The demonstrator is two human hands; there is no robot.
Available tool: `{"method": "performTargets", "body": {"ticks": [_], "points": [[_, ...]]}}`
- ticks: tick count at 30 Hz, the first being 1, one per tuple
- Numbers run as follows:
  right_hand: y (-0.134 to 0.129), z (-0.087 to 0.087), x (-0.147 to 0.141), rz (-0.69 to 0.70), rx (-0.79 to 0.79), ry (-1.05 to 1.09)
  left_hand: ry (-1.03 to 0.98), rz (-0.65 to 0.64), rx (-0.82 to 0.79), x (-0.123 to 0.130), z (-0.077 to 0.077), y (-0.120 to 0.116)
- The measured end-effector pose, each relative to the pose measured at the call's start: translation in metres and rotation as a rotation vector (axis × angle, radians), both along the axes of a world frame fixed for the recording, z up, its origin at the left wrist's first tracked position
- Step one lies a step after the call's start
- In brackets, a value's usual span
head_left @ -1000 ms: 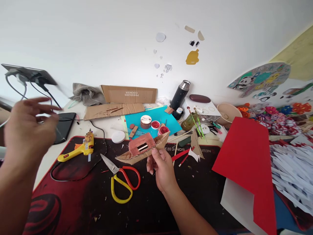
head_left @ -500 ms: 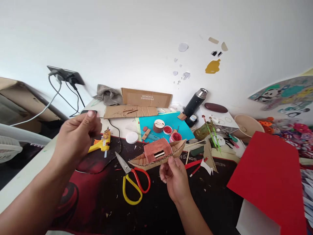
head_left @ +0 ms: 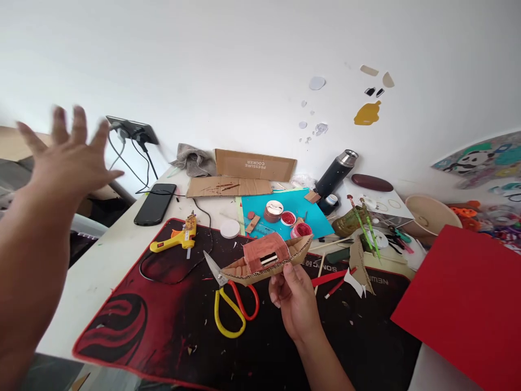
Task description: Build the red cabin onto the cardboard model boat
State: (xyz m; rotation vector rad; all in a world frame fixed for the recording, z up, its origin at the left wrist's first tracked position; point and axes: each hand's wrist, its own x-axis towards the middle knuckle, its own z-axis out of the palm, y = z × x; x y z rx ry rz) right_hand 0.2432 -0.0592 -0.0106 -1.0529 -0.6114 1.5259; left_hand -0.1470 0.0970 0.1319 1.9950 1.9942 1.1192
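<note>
A small cardboard boat (head_left: 240, 271) with a reddish-brown curved cabin (head_left: 264, 251) is pinched at its near side between the thumb and fingers of my right hand (head_left: 296, 296). It hangs over the dark desk mat, level and just above the scissors (head_left: 230, 304), which have one yellow and one red handle. My left hand (head_left: 73, 157) is raised at the far left, its fingers spread and nothing in it, in front of the wall socket (head_left: 132, 130). Beneath and to the right of that hand lies a black phone (head_left: 155, 204) on the white desk.
A yellow glue gun (head_left: 177, 237) rests on the mat (head_left: 134, 326). Behind the boat, paint pots (head_left: 288, 218) stand on blue paper (head_left: 317, 217). A dark flask (head_left: 336, 172) leans near the wall. Red card (head_left: 468, 304) juts in at right; paintbrushes (head_left: 368, 228) stand beside it.
My left hand has opened from a closed fist and moved up and left, uncovering the phone. The boat stays in my right hand. The view has shifted slightly left.
</note>
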Motion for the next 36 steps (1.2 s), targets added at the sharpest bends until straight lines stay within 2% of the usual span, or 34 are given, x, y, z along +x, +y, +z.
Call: {"method": "performTargets", "body": {"ticks": [2, 5, 7, 8, 10, 12, 14, 17, 22, 27, 30, 32, 36], "points": [[-0.001, -0.002, -0.001, 0.004, -0.002, 0.003, 0.071, 0.028, -0.049, 0.002, -0.008, 0.006], [-0.001, -0.007, 0.001, 0.004, -0.009, -0.003, 0.105, -0.047, -0.229, 0.016, -0.039, 0.000], [-0.001, -0.008, 0.004, -0.003, -0.016, -0.014, -0.056, -0.215, -0.338, 0.034, -0.062, -0.016], [-0.001, -0.009, 0.005, -0.004, -0.020, -0.020, -0.084, -0.284, -0.344, 0.045, -0.072, -0.027], [-0.001, -0.010, 0.006, 0.005, -0.026, -0.027, -0.038, -0.500, -0.413, 0.070, -0.087, -0.052], [0.000, -0.010, 0.005, 0.023, -0.022, -0.023, -0.023, -0.677, -0.336, 0.095, -0.096, -0.073], [0.000, -0.011, 0.004, 0.043, -0.012, -0.013, 0.026, -0.775, -0.271, 0.117, -0.099, -0.086], [0.000, -0.013, 0.002, 0.060, 0.011, -0.003, 0.081, -0.879, -0.283, 0.139, -0.101, -0.092], [0.000, -0.015, 0.001, 0.081, 0.032, 0.005, 0.102, -0.881, -0.342, 0.157, -0.107, -0.091], [0.000, -0.016, 0.003, 0.108, 0.036, -0.005, 0.101, -0.802, -0.324, 0.157, -0.117, -0.090], [-0.001, -0.014, 0.009, 0.026, 0.024, -0.021, 0.231, -0.692, -0.245, 0.151, -0.123, -0.084], [-0.002, -0.013, 0.013, -0.040, 0.017, -0.036, 0.349, -0.661, -0.201, 0.150, -0.126, -0.079], [-0.007, -0.011, 0.020, -0.076, 0.050, -0.058, 0.498, -0.759, -0.241, 0.161, -0.132, -0.070]]}}
